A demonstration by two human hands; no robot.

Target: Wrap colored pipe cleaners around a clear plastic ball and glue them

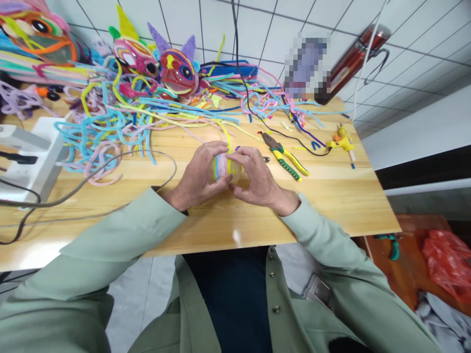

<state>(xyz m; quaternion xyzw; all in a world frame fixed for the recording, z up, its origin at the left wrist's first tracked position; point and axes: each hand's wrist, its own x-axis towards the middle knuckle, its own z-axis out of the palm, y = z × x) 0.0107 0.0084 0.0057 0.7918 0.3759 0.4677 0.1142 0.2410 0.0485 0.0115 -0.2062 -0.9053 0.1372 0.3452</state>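
Wrapped piece [222, 165]: between both hands, over the worktop [235, 220] near its front edge; contact underneath hidden.
Left hand [198, 172]: fingers curved round the left side, thumb low, holding.
Right hand [257, 177]: fingers bent over the right side, thumb below, also holding.
Progress: I count blue, pink and yellow bands on; yellow strand [225, 135] trails off the top, right part looks bare. Partway, I judge.
Decorated figures [178, 73]: beyond, with eyes; I see none on the wrapped piece.
Writing: none I can read; flask [362, 49] mark too small.
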